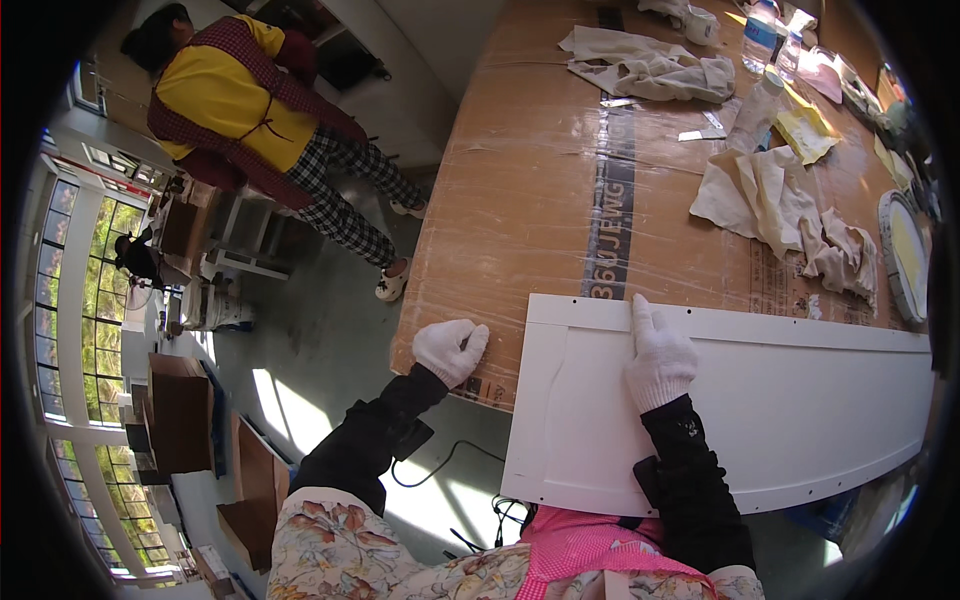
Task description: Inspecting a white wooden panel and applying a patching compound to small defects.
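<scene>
A white framed panel (800,400) with small dark holes along its edges lies at the near side of the wrapped table, its near edge towards my body. On its far strip rests my right hand (660,355) in a white knit glove, fingers stretched forward. My left hand (450,352), also gloved, is held over the table's left corner, apart from the panel. Its fingers curl in towards the thumb; whatever they may hold cannot be made out.
Cardboard under clear film covers the table (500,220). Crumpled cloths (755,200), plastic bottles (760,35), a metal square (705,130) and a round container (903,255) lie across its far and right parts. Another person (240,100) stands beyond the left side. Cables (435,475) trail below.
</scene>
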### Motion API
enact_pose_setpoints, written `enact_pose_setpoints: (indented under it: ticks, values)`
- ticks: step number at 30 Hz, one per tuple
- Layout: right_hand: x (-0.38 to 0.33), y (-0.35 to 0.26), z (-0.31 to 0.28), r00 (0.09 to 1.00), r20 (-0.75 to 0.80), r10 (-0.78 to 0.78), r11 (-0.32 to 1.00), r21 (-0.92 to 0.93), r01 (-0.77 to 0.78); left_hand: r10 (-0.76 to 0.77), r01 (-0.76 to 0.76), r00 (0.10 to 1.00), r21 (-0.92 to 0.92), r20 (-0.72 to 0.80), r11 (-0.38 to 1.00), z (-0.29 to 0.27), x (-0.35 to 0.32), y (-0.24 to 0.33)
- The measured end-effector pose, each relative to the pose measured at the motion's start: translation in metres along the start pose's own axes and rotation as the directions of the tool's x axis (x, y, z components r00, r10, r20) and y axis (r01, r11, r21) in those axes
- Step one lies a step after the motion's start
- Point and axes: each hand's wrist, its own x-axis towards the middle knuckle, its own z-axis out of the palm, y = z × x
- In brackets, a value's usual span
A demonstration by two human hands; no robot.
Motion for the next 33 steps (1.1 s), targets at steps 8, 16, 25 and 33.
enact_pose_setpoints:
  ticks: [8,16,25,33]
  values:
    - [0.004,0.041,-0.016,0.985,-0.016,0.170,0.983,-0.062,-0.171,0.005,-0.006,0.998,-0.021,-0.063,1.000,-0.010,-0.003,-0.009]
    - [0.005,-0.017,0.006,0.998,0.023,-0.057,0.998,-0.005,0.057,0.012,-0.014,0.999,-0.060,-0.048,0.998,0.003,0.001,-0.013]
    - [0.015,-0.050,0.012,0.992,0.072,-0.106,0.994,0.012,0.106,-0.009,0.009,1.000,-0.007,0.011,1.000,0.002,0.004,-0.004]
    - [0.026,-0.040,0.009,0.987,0.115,-0.108,0.988,0.121,0.094,-0.022,0.021,1.000,0.035,0.019,0.999,-0.007,-0.002,-0.015]
